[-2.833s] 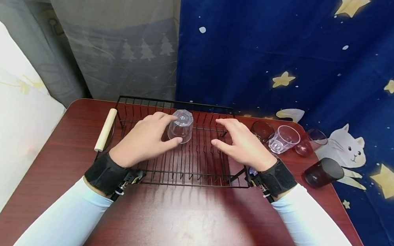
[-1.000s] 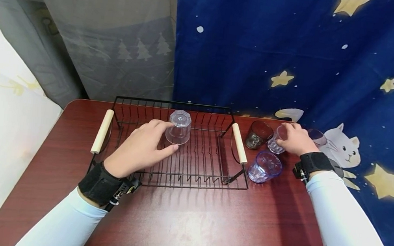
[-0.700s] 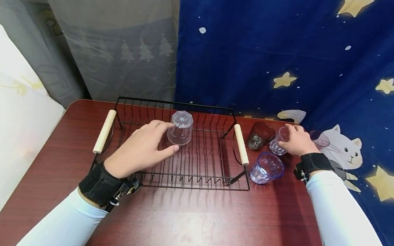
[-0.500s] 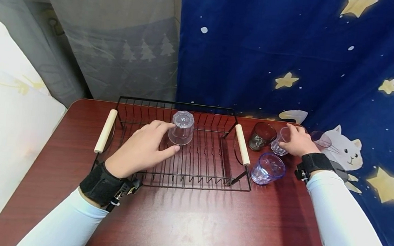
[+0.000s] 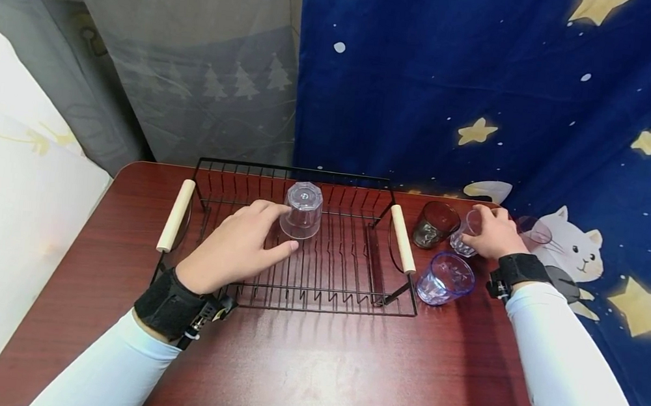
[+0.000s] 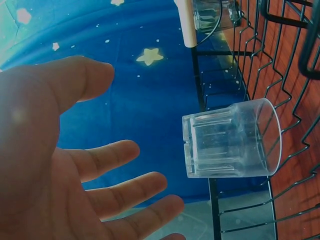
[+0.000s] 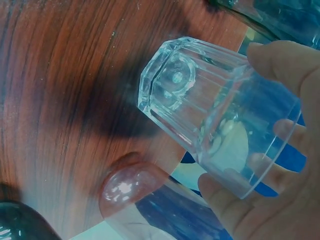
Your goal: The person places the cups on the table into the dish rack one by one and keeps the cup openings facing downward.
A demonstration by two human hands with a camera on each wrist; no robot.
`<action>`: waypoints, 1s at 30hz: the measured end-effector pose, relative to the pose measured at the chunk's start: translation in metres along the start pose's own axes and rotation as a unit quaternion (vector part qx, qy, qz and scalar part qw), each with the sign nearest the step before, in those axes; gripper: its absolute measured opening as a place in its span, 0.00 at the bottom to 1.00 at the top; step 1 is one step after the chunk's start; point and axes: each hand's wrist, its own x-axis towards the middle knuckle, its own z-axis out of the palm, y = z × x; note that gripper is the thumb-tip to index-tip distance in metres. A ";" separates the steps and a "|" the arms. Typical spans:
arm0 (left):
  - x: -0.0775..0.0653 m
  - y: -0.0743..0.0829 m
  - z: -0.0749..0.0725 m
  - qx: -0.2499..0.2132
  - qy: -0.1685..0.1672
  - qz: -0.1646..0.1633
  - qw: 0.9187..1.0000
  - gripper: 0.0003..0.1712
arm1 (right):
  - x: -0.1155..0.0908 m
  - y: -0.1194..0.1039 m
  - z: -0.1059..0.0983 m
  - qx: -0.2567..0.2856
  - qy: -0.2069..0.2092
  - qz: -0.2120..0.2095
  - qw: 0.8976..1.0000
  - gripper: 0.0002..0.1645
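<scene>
A clear faceted tumbler (image 5: 303,211) stands upside down on the black wire dish rack (image 5: 328,298). My left hand (image 5: 239,244) hovers over the rack just left of it, fingers spread; the left wrist view shows a gap between the fingertips and the tumbler (image 6: 230,140). At the right, my right hand (image 5: 496,234) grips a second clear tumbler (image 5: 464,242) near its rim. Seen from the right wrist, thumb and fingers lie on opposite sides of this tumbler (image 7: 200,95), its rim toward the palm and its faceted base toward the tabletop.
A dark brown-tinted glass (image 5: 434,226) and a blue-rimmed glass (image 5: 444,280) stand beside the rack's right wooden handle (image 5: 403,240). A pinkish glass (image 5: 534,233) shows behind my right hand. A dark glass (image 7: 25,222) appears at the right wrist view's lower left corner.
My right hand has moved from above the rack rightward to the clear tumbler and gripped it. My left hand has drawn slightly back from the upturned tumbler. The last half second shows little motion.
</scene>
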 end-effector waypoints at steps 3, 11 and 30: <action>0.000 0.000 0.001 0.000 0.003 0.003 1.000 0.37 | -0.004 -0.002 0.000 0.003 0.007 0.003 1.000 0.50; 0.000 0.002 0.000 -0.008 0.003 0.005 1.000 0.36 | -0.020 -0.008 -0.002 0.008 0.028 -0.002 1.000 0.52; 0.000 0.004 -0.001 -0.038 0.008 0.013 0.999 0.41 | -0.064 -0.014 -0.030 0.029 0.118 -0.033 0.992 0.52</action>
